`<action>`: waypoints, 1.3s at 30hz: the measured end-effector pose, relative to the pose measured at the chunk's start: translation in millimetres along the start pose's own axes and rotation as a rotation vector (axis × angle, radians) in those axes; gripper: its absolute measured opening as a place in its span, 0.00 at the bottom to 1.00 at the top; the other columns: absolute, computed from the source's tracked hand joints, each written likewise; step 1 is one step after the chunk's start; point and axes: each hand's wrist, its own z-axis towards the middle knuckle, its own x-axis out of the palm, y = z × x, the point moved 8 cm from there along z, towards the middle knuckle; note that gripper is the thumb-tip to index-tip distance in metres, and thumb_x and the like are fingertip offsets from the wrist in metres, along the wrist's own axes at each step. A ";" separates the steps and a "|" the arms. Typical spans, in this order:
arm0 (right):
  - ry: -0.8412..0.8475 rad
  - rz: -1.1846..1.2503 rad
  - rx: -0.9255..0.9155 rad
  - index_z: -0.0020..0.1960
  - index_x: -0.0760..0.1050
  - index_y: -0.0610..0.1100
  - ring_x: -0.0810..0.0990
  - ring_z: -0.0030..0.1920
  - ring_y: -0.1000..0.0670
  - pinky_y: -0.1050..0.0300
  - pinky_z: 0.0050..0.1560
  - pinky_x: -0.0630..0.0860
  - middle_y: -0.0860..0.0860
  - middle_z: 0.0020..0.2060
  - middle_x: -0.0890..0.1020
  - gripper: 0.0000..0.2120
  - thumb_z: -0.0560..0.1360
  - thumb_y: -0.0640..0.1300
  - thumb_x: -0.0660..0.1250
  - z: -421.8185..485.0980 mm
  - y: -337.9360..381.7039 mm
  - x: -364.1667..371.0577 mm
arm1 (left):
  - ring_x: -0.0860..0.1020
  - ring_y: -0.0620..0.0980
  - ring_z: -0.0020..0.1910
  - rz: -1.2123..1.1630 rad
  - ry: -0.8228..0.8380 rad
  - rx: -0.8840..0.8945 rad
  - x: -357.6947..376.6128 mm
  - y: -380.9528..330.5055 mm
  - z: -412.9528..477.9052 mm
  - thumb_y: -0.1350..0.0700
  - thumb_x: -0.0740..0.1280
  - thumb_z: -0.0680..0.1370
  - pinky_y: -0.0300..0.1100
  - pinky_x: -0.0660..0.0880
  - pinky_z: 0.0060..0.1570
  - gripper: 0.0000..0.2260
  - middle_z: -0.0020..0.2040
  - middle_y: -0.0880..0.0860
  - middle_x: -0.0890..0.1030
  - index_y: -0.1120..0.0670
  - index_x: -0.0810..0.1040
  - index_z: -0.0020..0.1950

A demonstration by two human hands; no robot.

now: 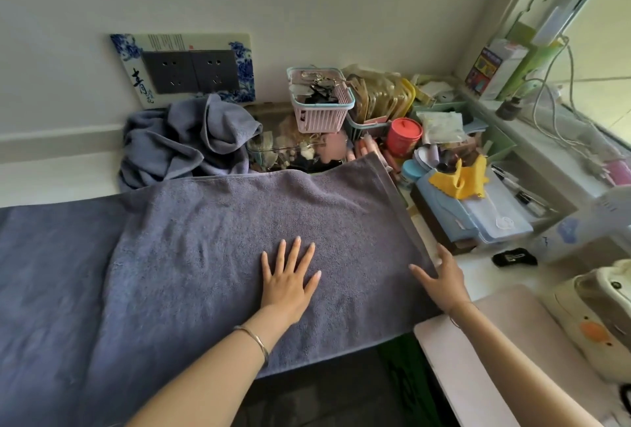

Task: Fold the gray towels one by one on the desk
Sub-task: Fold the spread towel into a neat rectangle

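gray towel [211,256] lies spread flat across the tabletop [474,273]. its near edge hangs a little over the front, and its far right corner is propped up on the clutter behind. an upper layer seems to lie over a lower one that runs off to the left, so a first fold looks done. your left hand [288,281] is flat on the middle of the cloth, fingers spread and palm down. your right hand [444,281] sits at the right hem, fingers straight along the edge and thumb out on the cloth, not pinching as far as shows. a crumpled towel [181,143] is heaped against the wall, apart from this one, likely next in line. the terry looks soft, limp and light and will sag and crease if you lift it by one point. the pile should hold friction, so layers ought to stay put once pressed. take it by the stitched hem at the two right corners and carry both over evenly. mind the lifted corner beside the pink basket [319,102] and red tin [404,136], since a drag there could snag or tip them.
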 end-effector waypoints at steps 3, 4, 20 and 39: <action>0.016 0.116 0.125 0.72 0.63 0.42 0.72 0.64 0.41 0.46 0.65 0.69 0.42 0.66 0.72 0.29 0.75 0.49 0.68 8.1 -4.4 -7.8 | 0.36 0.54 0.76 -0.018 0.024 -0.026 -0.2 -2.2 1.0 0.37 0.34 0.78 0.62 0.36 0.71 0.27 0.77 0.48 0.36 0.43 0.34 0.74; 0.037 0.154 0.150 0.71 0.63 0.41 0.73 0.62 0.41 0.48 0.63 0.70 0.42 0.64 0.74 0.28 0.75 0.48 0.68 10.6 -3.6 -9.6 | 0.37 0.54 0.76 -0.046 0.034 -0.032 -2.6 -4.0 2.2 0.38 0.39 0.80 0.62 0.37 0.72 0.26 0.77 0.48 0.37 0.43 0.36 0.76; 0.716 0.664 0.012 0.57 0.74 0.54 0.85 0.44 0.50 0.59 0.41 0.81 0.50 0.46 0.85 0.15 0.79 0.36 0.59 -40.4 149.1 37.3 | 0.77 0.51 0.55 -1.248 0.122 -0.163 -55.4 2.8 -12.8 0.45 0.49 0.83 0.48 0.73 0.56 0.20 0.66 0.53 0.74 0.52 0.65 0.71; 0.447 0.216 -0.254 0.58 0.74 0.42 0.76 0.40 0.50 0.68 0.36 0.73 0.41 0.50 0.77 0.10 0.77 0.37 0.64 -120.1 279.4 218.3 | 0.78 0.54 0.51 -1.442 -0.380 -0.792 -88.0 388.7 -159.5 0.50 0.67 0.77 0.45 0.73 0.54 0.12 0.50 0.56 0.80 0.58 0.78 0.53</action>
